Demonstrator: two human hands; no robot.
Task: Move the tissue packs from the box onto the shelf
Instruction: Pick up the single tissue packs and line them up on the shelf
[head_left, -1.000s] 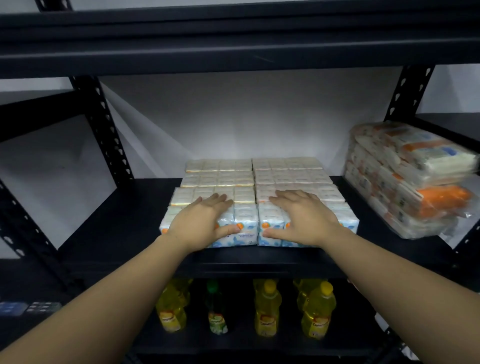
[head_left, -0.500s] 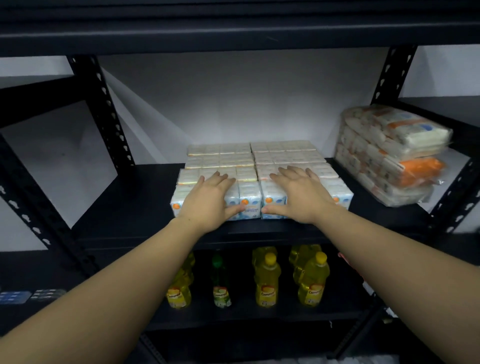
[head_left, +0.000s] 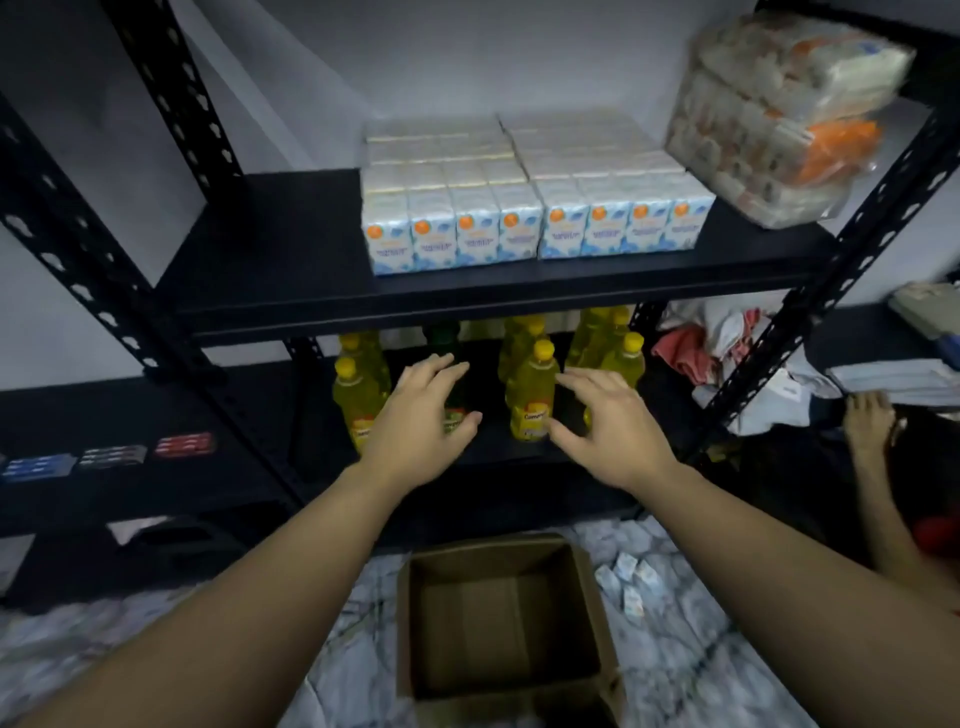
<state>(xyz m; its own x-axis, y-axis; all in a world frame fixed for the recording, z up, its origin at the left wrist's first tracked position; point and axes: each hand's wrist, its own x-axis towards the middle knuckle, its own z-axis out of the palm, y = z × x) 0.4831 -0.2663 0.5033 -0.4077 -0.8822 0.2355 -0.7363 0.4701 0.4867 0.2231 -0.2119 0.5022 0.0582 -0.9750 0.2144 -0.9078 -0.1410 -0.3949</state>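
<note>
Two blocks of white-and-blue tissue packs (head_left: 530, 202) lie side by side on the black shelf (head_left: 270, 249), their orange-dotted fronts facing me. The brown cardboard box (head_left: 504, 623) stands open on the floor below, and its inside looks bare. My left hand (head_left: 421, 421) and my right hand (head_left: 608, 426) hover in the air below the shelf edge, in front of the lower level. Both have relaxed, spread fingers and hold nothing.
A large wrapped bundle of tissue packs (head_left: 774, 114) leans at the shelf's right end. Yellow oil bottles (head_left: 530, 389) stand on the lower shelf. Clothes (head_left: 711, 338) are heaped at right. Another person's hand (head_left: 867, 421) reaches in at far right. Small packets (head_left: 628, 577) lie on the marbled floor.
Both hands have lifted off the tissue packs and drawn back and down below the shelf. The view has tilted downward, bringing the box on the floor into sight.
</note>
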